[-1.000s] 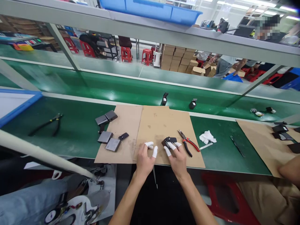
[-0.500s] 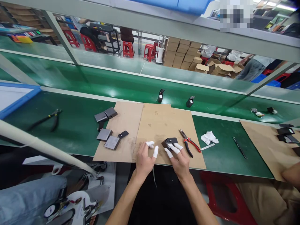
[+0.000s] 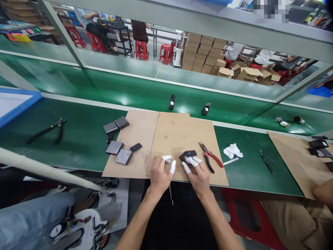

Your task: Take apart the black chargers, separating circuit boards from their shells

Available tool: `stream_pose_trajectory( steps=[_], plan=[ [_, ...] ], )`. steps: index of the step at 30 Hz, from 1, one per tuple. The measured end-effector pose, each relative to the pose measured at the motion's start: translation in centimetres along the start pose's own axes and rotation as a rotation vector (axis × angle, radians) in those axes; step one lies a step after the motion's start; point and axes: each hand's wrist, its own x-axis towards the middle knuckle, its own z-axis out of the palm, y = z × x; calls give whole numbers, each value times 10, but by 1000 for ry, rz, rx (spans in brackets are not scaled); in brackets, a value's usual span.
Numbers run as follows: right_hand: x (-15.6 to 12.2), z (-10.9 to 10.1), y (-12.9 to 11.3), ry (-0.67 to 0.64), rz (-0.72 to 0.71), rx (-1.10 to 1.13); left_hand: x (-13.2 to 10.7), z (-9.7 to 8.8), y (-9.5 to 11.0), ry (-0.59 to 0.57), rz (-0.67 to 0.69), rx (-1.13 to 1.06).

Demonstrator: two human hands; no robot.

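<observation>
Green belt [image 3: 78, 139], tan cardboard [image 3: 179, 135], red-handled pliers [image 3: 209, 159], white cloth [image 3: 232, 151], dark grey part [image 3: 187, 155]

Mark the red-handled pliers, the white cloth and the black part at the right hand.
red-handled pliers [image 3: 206, 155]: head view, on the pivot.
white cloth [image 3: 232, 151]: head view, middle of the crumpled bundle.
black part [image 3: 190, 153]: head view, bare top face near its far edge.

Matt brown cardboard sheet [image 3: 182, 135] lies on the glossy green bench [image 3: 85, 135], beside metal pliers [image 3: 209, 157] with red plastic handles and a crumpled white cloth [image 3: 232, 151].
</observation>
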Motion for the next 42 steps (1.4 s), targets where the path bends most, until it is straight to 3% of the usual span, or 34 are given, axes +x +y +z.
stream_pose_trajectory(
  steps=[7, 13, 19, 24, 27, 29, 31, 34, 37, 42],
  plan=[
    [-5, 0, 5, -30, 125, 104, 1, 2, -1, -5, 12, 2],
    [0, -4, 2, -64, 362, 350, 0, 0, 0, -5, 11, 6],
    [15, -11, -30, 90, 725, 719, 1, -1, 1, -14, 16, -6],
    [28, -24, -51, 172, 1293, 1450, 1, -1, 0, -19, 16, -12],
    [31, -25, -56, 190, 1383, 1543, 1, -1, 0, -23, 16, -12],
    [29, -22, -56, 181, 1347, 1511, 1, -1, 0, -24, 17, -10],
    [27, -19, -51, 197, 1220, 1351, 1, -1, 0, -23, 17, -7],
    [21, -17, -34, 268, 771, 786, 1, -1, 0, -19, 18, -6],
    [17, -18, -11, 210, 335, 271, 1, 0, 1, -21, 23, -5],
    [13, -19, 5, -24, 197, 131, 1, -1, 2, -35, 12, 17]
  ],
)
